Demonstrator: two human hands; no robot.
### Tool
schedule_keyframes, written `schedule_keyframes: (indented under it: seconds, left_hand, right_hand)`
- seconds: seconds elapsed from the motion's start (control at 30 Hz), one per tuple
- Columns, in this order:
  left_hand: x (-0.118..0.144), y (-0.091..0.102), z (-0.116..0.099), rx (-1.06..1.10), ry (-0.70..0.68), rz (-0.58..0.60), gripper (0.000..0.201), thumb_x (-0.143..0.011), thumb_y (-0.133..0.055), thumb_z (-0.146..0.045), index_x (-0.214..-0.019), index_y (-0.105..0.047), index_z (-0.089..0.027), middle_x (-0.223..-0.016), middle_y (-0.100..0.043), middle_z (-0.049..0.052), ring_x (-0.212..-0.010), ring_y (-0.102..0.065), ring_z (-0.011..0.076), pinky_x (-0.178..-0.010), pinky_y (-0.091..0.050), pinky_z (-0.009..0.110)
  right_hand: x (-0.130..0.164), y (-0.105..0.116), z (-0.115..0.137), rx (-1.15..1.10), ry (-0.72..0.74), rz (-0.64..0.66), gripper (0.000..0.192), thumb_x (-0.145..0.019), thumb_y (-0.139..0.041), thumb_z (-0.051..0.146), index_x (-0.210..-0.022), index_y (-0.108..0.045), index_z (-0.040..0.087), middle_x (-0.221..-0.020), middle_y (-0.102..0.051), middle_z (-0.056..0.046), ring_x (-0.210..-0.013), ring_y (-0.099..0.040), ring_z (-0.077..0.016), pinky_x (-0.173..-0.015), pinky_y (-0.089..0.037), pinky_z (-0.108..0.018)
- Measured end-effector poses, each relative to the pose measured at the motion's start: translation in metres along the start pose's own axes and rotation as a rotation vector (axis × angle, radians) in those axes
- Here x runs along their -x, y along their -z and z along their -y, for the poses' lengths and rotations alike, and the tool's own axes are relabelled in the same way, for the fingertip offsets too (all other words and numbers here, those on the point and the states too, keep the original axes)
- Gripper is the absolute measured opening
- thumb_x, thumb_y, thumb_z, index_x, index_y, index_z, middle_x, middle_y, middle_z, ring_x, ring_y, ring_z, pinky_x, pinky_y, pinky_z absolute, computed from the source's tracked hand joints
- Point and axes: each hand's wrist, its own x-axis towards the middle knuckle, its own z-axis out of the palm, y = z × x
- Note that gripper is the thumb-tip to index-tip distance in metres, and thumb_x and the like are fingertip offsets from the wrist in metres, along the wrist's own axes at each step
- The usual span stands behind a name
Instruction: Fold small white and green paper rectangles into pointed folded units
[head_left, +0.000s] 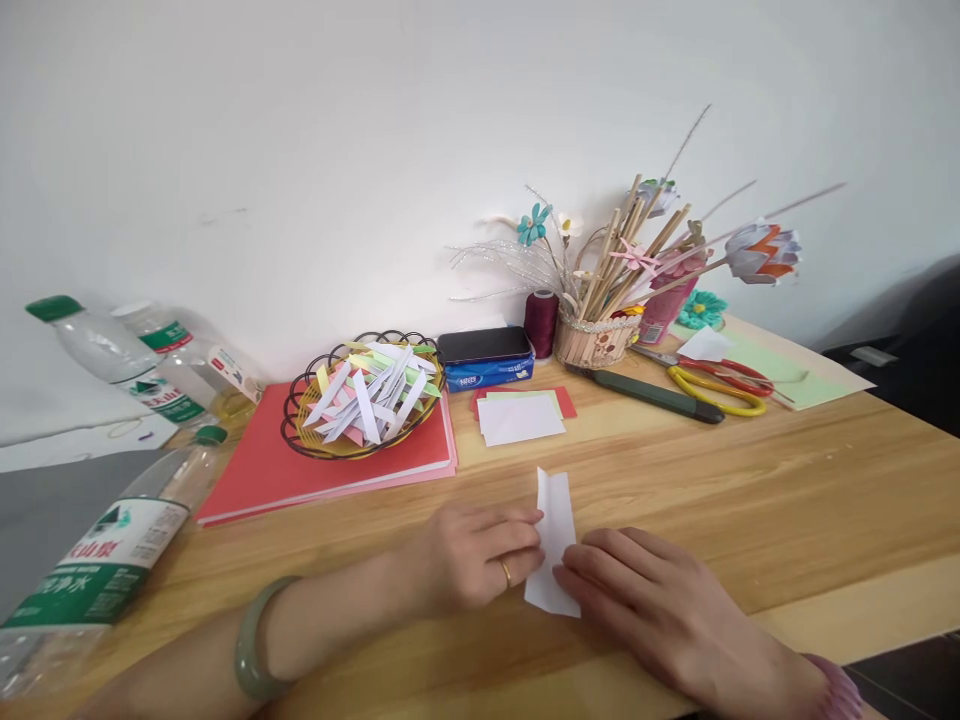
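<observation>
One creased white paper strip (pixel 557 525) on table (pixel 825 490), lower centre of frame — between left hand (pixel 472 555) and right hand (pixel 660 605). Long axis nearly vertical in frame, crosswise to line joining hands. Left touches strip's left edge, right its lower right edge; both equally near. Fingers together, gently bent — thumbs hidden, cannot tell whether either pinches strip.

A smooth grey-green bangle (pixel 247 645) circles the left forearm (pixel 341 622); the left hand (pixel 474 550) wears a slim gold ring (pixel 507 572). A textured mauve cuff (pixel 838 688) encircles the right wrist (pixel 776 668).
</observation>
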Motion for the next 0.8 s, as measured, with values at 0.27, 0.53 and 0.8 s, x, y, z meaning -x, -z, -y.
schedule_keyframes:
  seconds: [0.27, 0.53, 0.8]
  left_hand:
    - [-0.002, 0.003, -0.004, -0.421, -0.341, 0.102, 0.03, -0.092, -0.041, -0.01, -0.088, -0.069, -0.021, -0.095, -0.071, 0.005, -0.103, -0.062, 0.0186, -0.088, -0.049, 0.03]
    - [-0.001, 0.004, -0.005, -0.453, -0.339, 0.101, 0.03, -0.091, -0.04, -0.009, -0.09, -0.069, -0.016, -0.103, -0.069, 0.008, -0.098, -0.064, 0.0207, -0.085, -0.051, 0.031]
    - [0.005, -0.007, -0.002, -0.444, -0.373, -0.151, 0.02, -0.09, -0.047, -0.012, -0.084, -0.066, -0.012, -0.094, -0.071, 0.005, -0.089, -0.065, 0.0167, -0.075, -0.054, 0.027]
  right_hand:
    - [0.007, -0.009, -0.001, -0.042, -0.192, 0.115, 0.027, -0.093, -0.033, 0.015, -0.083, -0.059, 0.016, -0.079, -0.059, -0.006, -0.07, -0.053, -0.0184, -0.06, -0.044, -0.032]
    - [0.015, -0.008, -0.001, -0.217, -0.267, 0.139, 0.023, -0.094, -0.039, 0.018, -0.083, -0.059, 0.018, -0.081, -0.059, -0.004, -0.073, -0.053, -0.0156, -0.064, -0.043, -0.029]
    - [0.018, -0.015, -0.001, -0.301, -0.384, 0.118, 0.017, -0.091, -0.047, 0.021, -0.082, -0.06, 0.021, -0.082, -0.059, -0.002, -0.073, -0.056, -0.0139, -0.063, -0.043, -0.026]
